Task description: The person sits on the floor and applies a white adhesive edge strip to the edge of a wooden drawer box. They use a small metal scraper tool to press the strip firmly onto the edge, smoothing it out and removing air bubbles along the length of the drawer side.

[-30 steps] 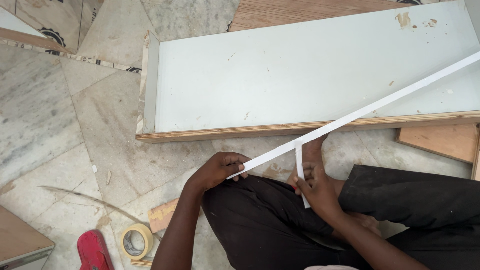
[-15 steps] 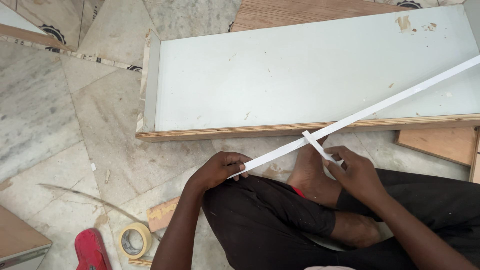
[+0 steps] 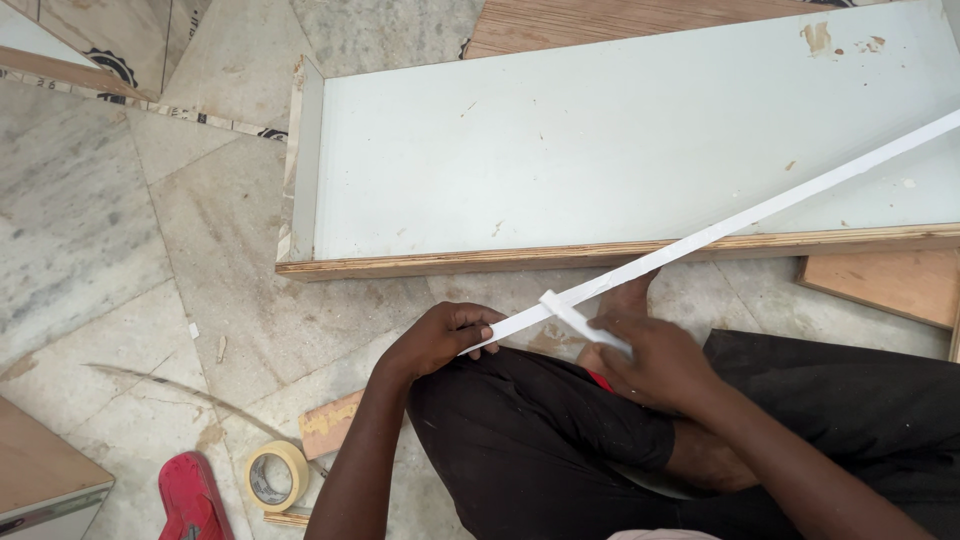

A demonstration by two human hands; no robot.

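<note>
White edge-banding strip [image 3: 720,232] runs in a long diagonal from the person's lap up across the pale laminated board [image 3: 620,140] and off the right border of the view, so its far end is cut off. Its near end sits in the left hand [image 3: 440,338], whose fingers are curled shut around it just above the knee. The right hand [image 3: 655,362] is closed on a short loose tail of the same strip [image 3: 585,325], which branches off the main run at a small fold; the fingertips themselves are turned away, so how tightly they pinch is hard to tell. The strip is thin, flat, matte white and taut along its length. It crosses the board's raw plywood edge [image 3: 520,262] without clearly touching it. A bare foot [image 3: 628,300] shows just under the strip. Down on the marble floor [image 3: 120,250] lie a roll of masking tape [image 3: 276,476] and a red object [image 3: 192,500], partly cut off at the bottom.
</note>
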